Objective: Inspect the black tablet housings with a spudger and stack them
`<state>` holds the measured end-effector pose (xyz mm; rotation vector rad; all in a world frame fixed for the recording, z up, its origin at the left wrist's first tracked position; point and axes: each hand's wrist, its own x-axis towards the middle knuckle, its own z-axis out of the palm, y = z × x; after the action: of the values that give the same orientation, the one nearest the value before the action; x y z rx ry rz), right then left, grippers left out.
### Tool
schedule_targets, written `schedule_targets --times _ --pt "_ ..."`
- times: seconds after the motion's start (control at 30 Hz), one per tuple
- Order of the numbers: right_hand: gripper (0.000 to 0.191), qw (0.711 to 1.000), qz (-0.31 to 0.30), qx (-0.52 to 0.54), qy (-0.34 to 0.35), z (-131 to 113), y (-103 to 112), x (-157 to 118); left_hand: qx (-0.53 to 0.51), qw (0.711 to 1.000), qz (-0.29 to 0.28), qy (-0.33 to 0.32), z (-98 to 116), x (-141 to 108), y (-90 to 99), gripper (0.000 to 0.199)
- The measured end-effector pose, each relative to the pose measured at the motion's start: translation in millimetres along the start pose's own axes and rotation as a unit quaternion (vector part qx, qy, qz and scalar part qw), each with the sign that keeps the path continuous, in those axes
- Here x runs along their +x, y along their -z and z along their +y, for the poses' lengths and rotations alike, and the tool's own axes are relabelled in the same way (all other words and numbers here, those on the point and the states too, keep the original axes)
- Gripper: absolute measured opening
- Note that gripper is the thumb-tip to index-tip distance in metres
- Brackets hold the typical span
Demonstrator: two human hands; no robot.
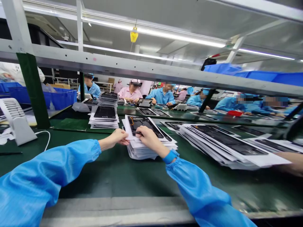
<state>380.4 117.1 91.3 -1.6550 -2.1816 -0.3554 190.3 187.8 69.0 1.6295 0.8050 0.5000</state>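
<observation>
A stack of white sheets (139,153) stands in front of me, interleaved with dark flat panels that look like tablet housings. On its top lies a black panel (156,130) with an orange strip near its far left corner. My left hand (117,137) is closed at the stack's left edge, pinching the corner of a white sheet. Over the panel, my right hand (150,140) has its fingers pressed together around a thin dark item too small to name, its tip by the panel's surface. Both sleeves are blue.
Another stack of panels and sheets (104,121) stands at the left, with a larger one (222,143) at the right. A person's blurred hand (292,162) reaches in there. A white fan (17,121) sits at far left. A metal rail (151,71) crosses above; several people sit beyond.
</observation>
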Motion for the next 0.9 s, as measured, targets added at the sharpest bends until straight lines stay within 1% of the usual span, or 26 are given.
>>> schedule_targets --times 0.1,0.17,0.33,0.43,0.53,0.63,0.7,0.8,0.87,0.9 --pt "0.031 1.000 0.007 0.001 -0.005 -7 -8 9 -0.025 1.000 0.001 0.007 5 -7 -1.7 0.028" --pt "0.030 1.000 0.012 0.005 0.000 -10 -10 10 -0.037 0.999 0.003 0.008 9 -10 -1.6 0.027" --pt "0.027 0.999 0.021 0.015 0.030 -7 -6 0 -0.066 0.998 0.024 -0.004 20 -13 1.9 0.023" --pt "0.025 0.998 0.051 0.024 0.023 -6 -5 -4 -0.089 0.995 0.039 -0.020 25 -12 7.1 0.024" --pt "0.024 0.995 0.097 0.035 0.002 -7 -8 -4 -0.111 0.992 0.053 -0.019 28 -2 13.5 0.032" --pt "0.024 0.989 0.138 0.047 -0.009 -10 -13 -6 -0.125 0.990 0.065 -0.002 32 17 16.1 0.036" --pt "0.024 0.985 0.161 0.058 -0.009 -12 -16 -7 -0.130 0.989 0.070 0.008 38 33 12.5 0.035" --pt "0.022 0.978 0.190 0.081 0.000 -16 -19 -7 -0.134 0.987 0.083 0.011 49 50 0.0 0.033" --pt "0.019 0.972 0.212 0.103 0.010 -21 -15 -8 -0.139 0.986 0.095 -0.004 55 49 -7.3 0.033" --pt "0.019 0.967 0.225 0.116 0.016 -25 -10 -11 -0.146 0.984 0.098 -0.023 56 44 -8.6 0.031"
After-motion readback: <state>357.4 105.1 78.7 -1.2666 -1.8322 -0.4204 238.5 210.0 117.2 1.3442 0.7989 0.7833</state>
